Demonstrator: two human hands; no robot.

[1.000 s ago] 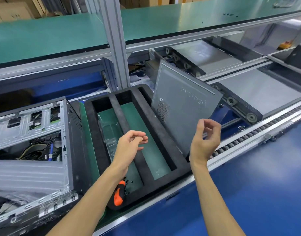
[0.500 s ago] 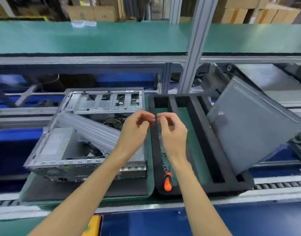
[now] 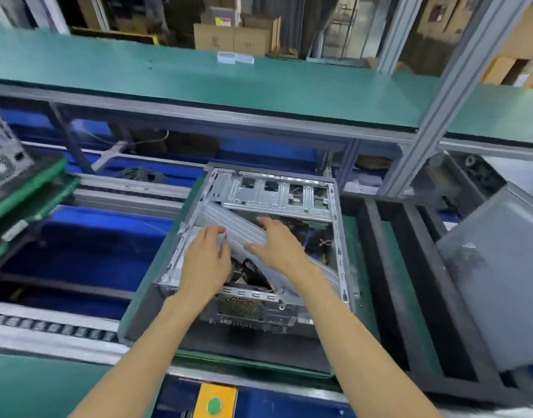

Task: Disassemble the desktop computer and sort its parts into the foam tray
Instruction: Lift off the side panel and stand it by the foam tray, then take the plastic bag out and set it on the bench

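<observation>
The open desktop computer case (image 3: 277, 191) lies on its side on a green mat in the middle. A silver metal brace bar (image 3: 247, 227) runs diagonally across its opening. My left hand (image 3: 206, 260) rests on the bar's left end with fingers spread flat. My right hand (image 3: 277, 245) lies on the middle of the bar, fingers straight and pressing it. The black foam tray (image 3: 410, 285) sits to the right of the case. The grey side panel (image 3: 497, 276) stands tilted in the tray's rightmost slot.
A green shelf (image 3: 229, 82) runs overhead behind the case, carried by an aluminium post (image 3: 434, 116). Another computer unit (image 3: 2, 158) sits on green trays at far left. A yellow box with a green button (image 3: 215, 402) is at the front edge. Roller conveyor rails run along the front.
Both hands have moved from above the tray's edge leftward and down onto the brace bar inside the case. The view has swung left, putting the case in the centre.
</observation>
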